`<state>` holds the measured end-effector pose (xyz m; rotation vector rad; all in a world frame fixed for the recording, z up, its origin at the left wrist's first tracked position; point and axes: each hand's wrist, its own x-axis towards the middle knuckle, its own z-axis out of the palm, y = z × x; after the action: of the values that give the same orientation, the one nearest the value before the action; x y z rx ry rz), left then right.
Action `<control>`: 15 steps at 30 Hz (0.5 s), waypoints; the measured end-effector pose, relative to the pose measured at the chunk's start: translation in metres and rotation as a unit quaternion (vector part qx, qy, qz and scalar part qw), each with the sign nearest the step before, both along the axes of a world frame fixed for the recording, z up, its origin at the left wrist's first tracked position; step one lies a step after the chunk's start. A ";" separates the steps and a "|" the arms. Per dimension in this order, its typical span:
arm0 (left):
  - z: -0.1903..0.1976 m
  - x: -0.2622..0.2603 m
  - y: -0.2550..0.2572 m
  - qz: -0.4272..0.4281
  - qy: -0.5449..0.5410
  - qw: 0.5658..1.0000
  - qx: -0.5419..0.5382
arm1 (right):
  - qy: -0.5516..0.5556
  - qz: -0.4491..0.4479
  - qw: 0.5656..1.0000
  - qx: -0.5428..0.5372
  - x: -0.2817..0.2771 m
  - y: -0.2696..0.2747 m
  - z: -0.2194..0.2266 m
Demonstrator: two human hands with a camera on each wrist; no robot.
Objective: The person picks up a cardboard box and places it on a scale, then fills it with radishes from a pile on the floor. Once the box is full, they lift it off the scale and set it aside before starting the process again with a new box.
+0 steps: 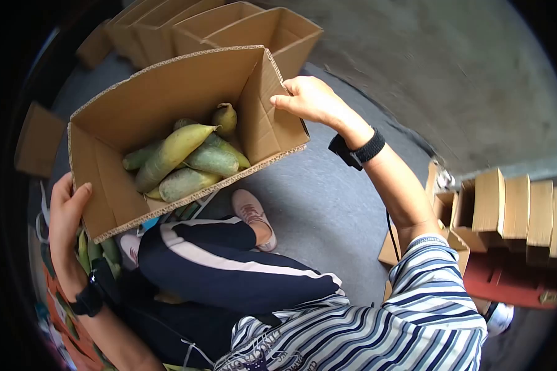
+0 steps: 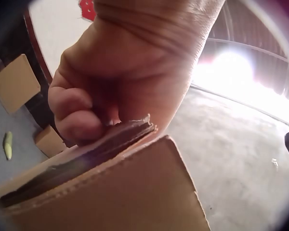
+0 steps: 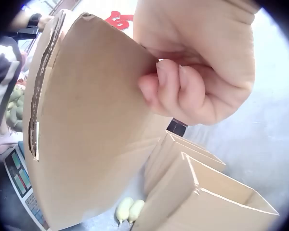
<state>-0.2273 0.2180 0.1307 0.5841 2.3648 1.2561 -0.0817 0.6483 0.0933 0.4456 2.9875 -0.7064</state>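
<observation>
An open cardboard box, tilted toward me, is held up between my two hands in the head view. Several long, tapered green-yellow melons or radishes lie heaped on its bottom. My left hand grips the box's left wall, thumb over the edge on the inner side. In the left wrist view, curled fingers hook over the cardboard edge. On the opposite side, my right hand pinches the right wall's upper edge, thumb inside. The right wrist view shows its fingers curled against the outer face.
More open cardboard boxes stand beyond the held one. A digital scale sits low beside the box, with two pale-green pieces on the floor. Stacked cardboard is at right, by a grey wall. My legs are below.
</observation>
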 end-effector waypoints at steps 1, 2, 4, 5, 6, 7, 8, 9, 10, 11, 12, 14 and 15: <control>0.000 0.006 0.022 -0.039 -0.002 0.999 0.011 | -0.008 -0.036 0.999 0.000 0.031 0.013 0.006; 0.005 0.023 0.057 -0.066 -0.005 0.998 0.008 | 0.025 -0.067 0.997 -0.006 0.065 0.030 0.002; 0.008 0.040 0.103 -0.118 0.024 0.993 0.003 | 0.015 -0.109 0.994 0.013 0.120 0.056 0.000; 0.001 0.058 0.136 -0.149 0.027 0.988 -0.018 | 0.009 -0.132 0.991 0.026 0.156 0.081 -0.006; -0.003 0.077 0.159 -0.157 0.015 0.987 -0.032 | -0.011 -0.165 0.986 0.027 0.185 0.089 -0.001; -0.013 0.096 0.182 -0.166 0.001 0.985 -0.046 | -0.032 -0.200 0.979 0.026 0.216 0.095 0.000; -0.032 0.111 0.199 -0.185 0.010 0.982 -0.047 | -0.052 -0.224 0.972 0.051 0.245 0.103 -0.002; -0.052 0.127 0.215 -0.207 0.018 0.977 -0.046 | -0.075 -0.251 0.962 0.076 0.276 0.110 -0.006; -0.067 0.146 0.231 -0.233 -0.011 0.972 -0.031 | -0.084 -0.274 0.954 0.092 0.306 0.113 -0.009; -0.083 0.165 0.245 -0.257 -0.043 0.965 -0.018 | -0.097 -0.297 0.944 0.106 0.335 0.113 -0.011; -0.105 0.185 0.257 -0.295 0.021 0.955 -0.012 | -0.107 -0.313 0.937 0.112 0.365 0.110 -0.011; -0.110 0.224 0.283 -0.342 -0.035 0.939 -0.027 | -0.125 -0.339 0.921 0.147 0.421 0.112 -0.012; -0.104 0.242 0.295 -0.351 -0.156 0.922 -0.053 | -0.137 -0.351 0.910 0.172 0.444 0.114 -0.014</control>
<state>0.0152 0.5128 0.0268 0.9957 1.7007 0.8084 0.3621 0.7619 0.0788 1.5375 2.6336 -0.0878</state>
